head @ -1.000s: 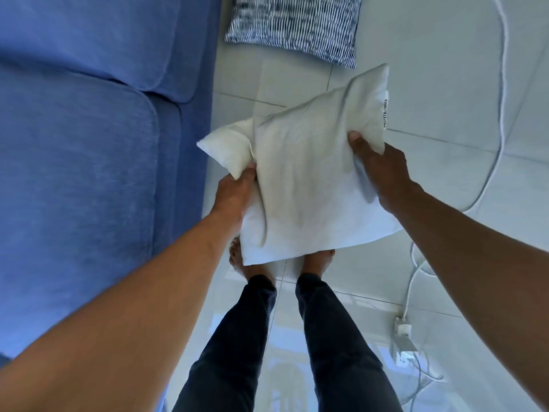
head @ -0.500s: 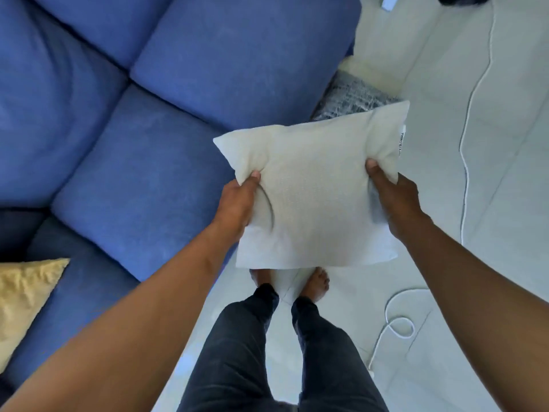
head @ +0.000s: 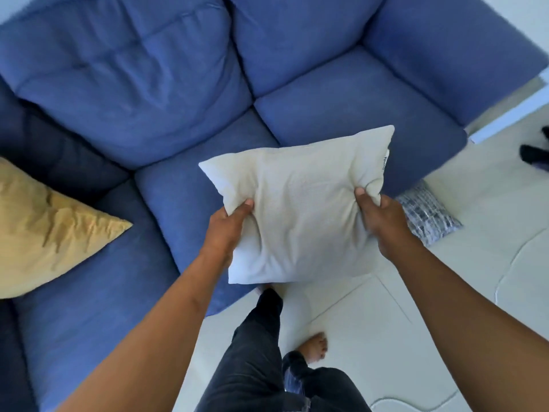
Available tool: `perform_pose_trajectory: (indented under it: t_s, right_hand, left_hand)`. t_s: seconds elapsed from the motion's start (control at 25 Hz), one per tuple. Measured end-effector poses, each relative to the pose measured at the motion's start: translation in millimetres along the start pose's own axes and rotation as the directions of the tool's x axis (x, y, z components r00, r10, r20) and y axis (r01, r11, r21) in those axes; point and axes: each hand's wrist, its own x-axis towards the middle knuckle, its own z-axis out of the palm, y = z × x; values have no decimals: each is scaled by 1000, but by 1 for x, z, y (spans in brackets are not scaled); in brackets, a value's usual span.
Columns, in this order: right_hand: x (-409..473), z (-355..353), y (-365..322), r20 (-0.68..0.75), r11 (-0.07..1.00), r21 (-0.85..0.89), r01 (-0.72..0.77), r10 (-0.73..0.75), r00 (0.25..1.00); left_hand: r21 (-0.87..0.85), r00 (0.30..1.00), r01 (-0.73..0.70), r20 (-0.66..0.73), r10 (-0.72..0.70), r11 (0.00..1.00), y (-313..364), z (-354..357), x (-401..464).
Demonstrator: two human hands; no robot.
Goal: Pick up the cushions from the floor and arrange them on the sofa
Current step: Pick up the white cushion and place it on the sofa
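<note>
I hold a cream cushion [head: 300,203] in the air over the front edge of the blue sofa [head: 341,114]. My left hand [head: 227,230] grips its left edge and my right hand [head: 381,223] pinches its right edge, both with thumbs on top. A yellow cushion [head: 44,230] lies on the sofa seat at the left. A navy-and-white patterned cushion [head: 427,215] lies on the floor beside the sofa's right front corner, partly hidden behind my right hand.
A dark blue back cushion [head: 59,153] sits at the sofa's left. A white cable [head: 505,272] curves over the pale tiled floor on the right. My legs and bare foot [head: 313,347] stand just in front of the sofa. A dark object [head: 534,154] lies at the far right.
I have turned from the floor to face the sofa, carrying the cream cushion up and over the seat edge. The patterned cushion now lies at the right, and one foot has stepped forward.
</note>
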Motion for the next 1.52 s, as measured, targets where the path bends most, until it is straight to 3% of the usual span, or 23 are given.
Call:
perform_pose_trajectory:
  t_s: [0.4,0.64,0.88,1.08,1.32,1.4,1.52]
  right_hand:
    - [69,177,-122,293,999,-40,-34,44,955]
    - [120,270,-165,421,992,-130,0,55,905]
    - [183,333,-195,439,991,-89,101,-52,897]
    - [215,361,-198,471,925,-367,98,94,877]
    - [226,373,-254,432,985,-90,150,-97,896]
    - [231,381,-267,455,975,-133,179,-100,885]
    - [241,384,-271,425,940,-228,254,-139,895]
  left_hand:
    - [-166,990,38,-127,-59,985,77,-132,82]
    - [-259,940,-25,-335,-66,965,94,-167,132]
    - [-327,910,-187,-413,39,926,105,-193,205]
    - [-219,938,-11,-339,-66,976,103,-195,237]
    - [-310,849,-140,-527,-47,940,162,-233,248]
    - [-266,827,-177,-562,-3,948,177,-238,251]
    - [-122,717,-266,-688,112,956,180,-237,254]
